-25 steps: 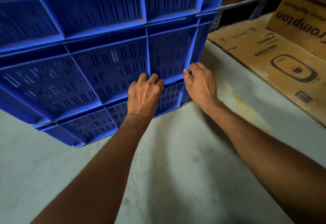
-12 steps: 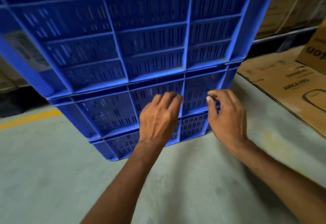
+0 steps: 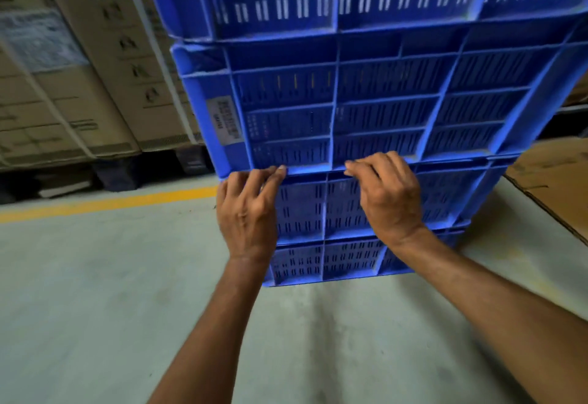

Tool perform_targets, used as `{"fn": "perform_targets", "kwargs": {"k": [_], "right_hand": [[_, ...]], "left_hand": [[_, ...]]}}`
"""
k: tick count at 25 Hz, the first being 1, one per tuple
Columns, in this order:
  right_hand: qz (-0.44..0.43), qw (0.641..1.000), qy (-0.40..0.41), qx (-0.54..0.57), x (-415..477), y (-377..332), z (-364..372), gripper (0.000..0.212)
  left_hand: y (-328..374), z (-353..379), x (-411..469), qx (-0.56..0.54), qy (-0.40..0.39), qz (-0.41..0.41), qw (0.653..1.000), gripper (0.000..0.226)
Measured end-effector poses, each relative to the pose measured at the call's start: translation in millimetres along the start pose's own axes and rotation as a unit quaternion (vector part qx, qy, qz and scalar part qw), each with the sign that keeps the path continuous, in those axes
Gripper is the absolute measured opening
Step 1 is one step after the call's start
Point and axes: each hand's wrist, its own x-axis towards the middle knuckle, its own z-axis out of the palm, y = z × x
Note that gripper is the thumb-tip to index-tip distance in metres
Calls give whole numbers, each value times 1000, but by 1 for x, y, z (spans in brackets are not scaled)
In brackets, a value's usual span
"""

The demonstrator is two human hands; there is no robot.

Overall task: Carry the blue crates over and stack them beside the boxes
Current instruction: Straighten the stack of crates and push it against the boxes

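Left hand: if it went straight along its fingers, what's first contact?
The bottom rim of the labelled blue crate, where it sits on the crate below. The left hand has its fingertips at that ledge; contact is unclear.

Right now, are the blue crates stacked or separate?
Stacked. At least four blue crates sit one atop another. Left hand touches, right hand hooks, the seam under the labelled crate.
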Motion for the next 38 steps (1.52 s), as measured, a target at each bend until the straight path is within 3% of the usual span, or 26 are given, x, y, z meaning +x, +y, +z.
{"fn": "perform_targets", "kwargs": {"k": [4, 6, 8, 11, 13, 15, 19, 21, 24, 26, 29, 32, 34, 36, 37, 38], "right_hand": [[52, 996, -72, 25, 4, -12, -15, 16], [49, 993, -88, 66, 20, -28, -32, 25], [-3, 996, -51, 73, 54, -52, -46, 31], [-44, 999, -3, 30, 128, -84, -53, 54], [-59, 998, -16, 0, 166, -91, -47, 61], [-67, 998, -20, 8, 176, -92, -35, 54], [-40, 998, 22, 35, 159, -94, -22, 44], [-41, 998, 20, 33, 162, -95, -26, 43], [-34, 998, 25, 46, 170, -96, -31, 40], [-26, 998, 38, 46, 168, -98, -31, 37], [-40, 998, 47, 25, 174, -99, -32, 31], [-47, 997, -27, 63, 180, -94, -48, 37], [-55, 993, -28, 97, 189, -81, -71, 39], [-42, 996, 62, 51, 217, -58, -99, 39], [-24, 994, 102, 7, 239, -45, -110, 45], [-9, 993, 116, -35, 263, -30, -119, 53]], "left_hand": [[3, -16, 5, -72, -54, -16, 996, 19], [-6, -31, 13, -124, -28, -100, 987, 13], [-19, -41, 34, -202, 4, -213, 956, 23], [-28, -50, 67, -324, 3, -273, 906, 27], [-25, -55, 80, -339, -2, -317, 886, 33], [-29, -54, 81, -339, -13, -353, 872, 39], [-46, -60, 79, -356, -52, -329, 873, 27], [-53, -73, 102, -357, -63, -302, 881, 40], [-63, -82, 150, -485, -64, -252, 835, 51], [-65, -76, 166, -512, -63, -255, 818, 37], [-60, -73, 168, -468, -12, -282, 837, 19], [-51, -89, 169, -411, -36, -291, 863, 26], [-44, -110, 183, -324, 15, -278, 904, 37], [-32, -137, 223, -265, 148, -193, 933, 44], [-26, -149, 249, -244, 170, -134, 945, 45], [-20, -157, 277, -214, 143, -73, 964, 46]]}}
